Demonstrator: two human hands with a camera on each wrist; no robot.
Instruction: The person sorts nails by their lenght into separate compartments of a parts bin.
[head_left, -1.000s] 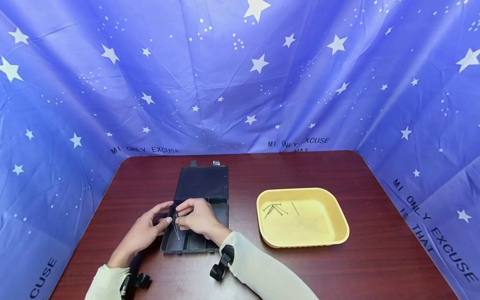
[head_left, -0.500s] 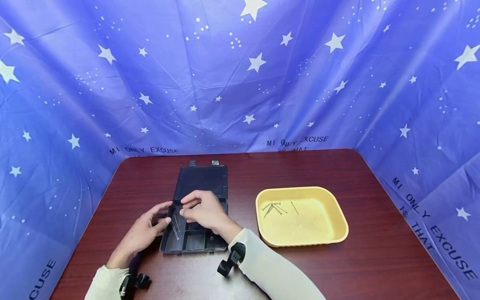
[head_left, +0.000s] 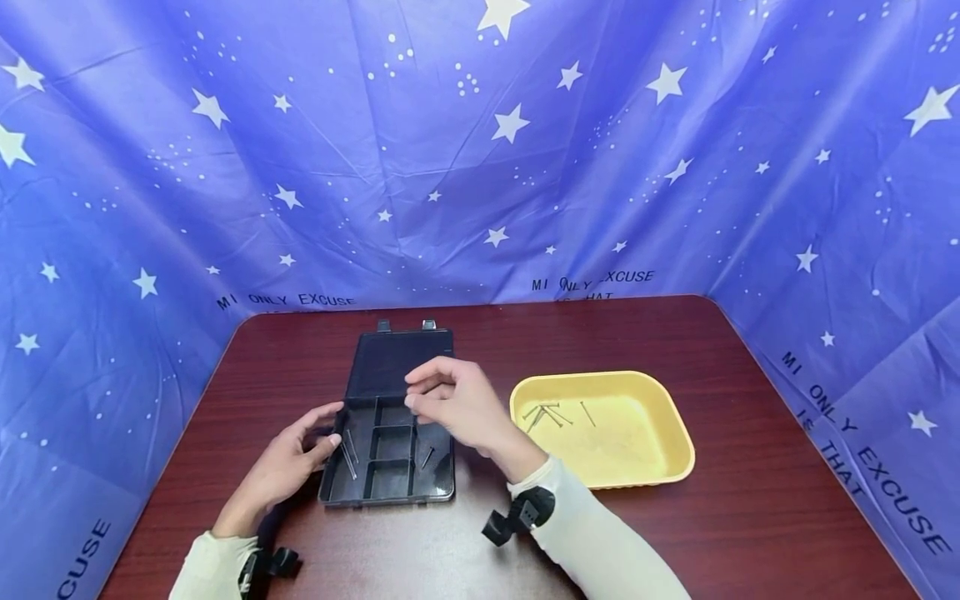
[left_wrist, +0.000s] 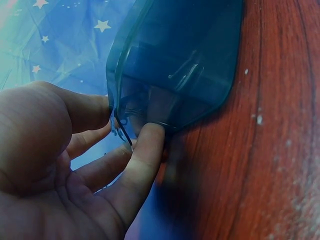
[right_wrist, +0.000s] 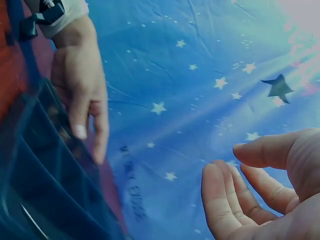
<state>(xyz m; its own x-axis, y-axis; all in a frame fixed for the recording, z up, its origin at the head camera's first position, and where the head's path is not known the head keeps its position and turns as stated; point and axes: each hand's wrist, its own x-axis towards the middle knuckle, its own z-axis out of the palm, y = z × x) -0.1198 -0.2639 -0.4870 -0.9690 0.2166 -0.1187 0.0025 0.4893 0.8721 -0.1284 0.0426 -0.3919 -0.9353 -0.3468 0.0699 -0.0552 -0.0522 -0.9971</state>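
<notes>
A black compartment box point(head_left: 392, 479) lies on the table with its lid laid back. My left hand point(head_left: 288, 458) grips its left wall, thumb over the rim; the left wrist view shows thumb and fingers on either side of that edge. Thin nails point(head_left: 351, 458) lie in the long left compartment, and a single nail point(head_left: 427, 457) lies in the right one. Above the box's right side hangs my right hand point(head_left: 472, 417), fingers loosely bent. In the right wrist view, nothing sits between the thumb and fingertips of that right hand point(right_wrist: 260, 195).
To the right stands a yellow plastic tray point(head_left: 600, 482) with several nails point(head_left: 547, 414) bunched at its left and one lying apart. The dark red wooden table point(head_left: 720, 350) is backed by a blue star-printed cloth point(head_left: 450, 167).
My right hand has lifted from the left compartment and moved right across the box toward the tray, uncovering nails and dividers. My left hand has stayed on the box's left wall.
</notes>
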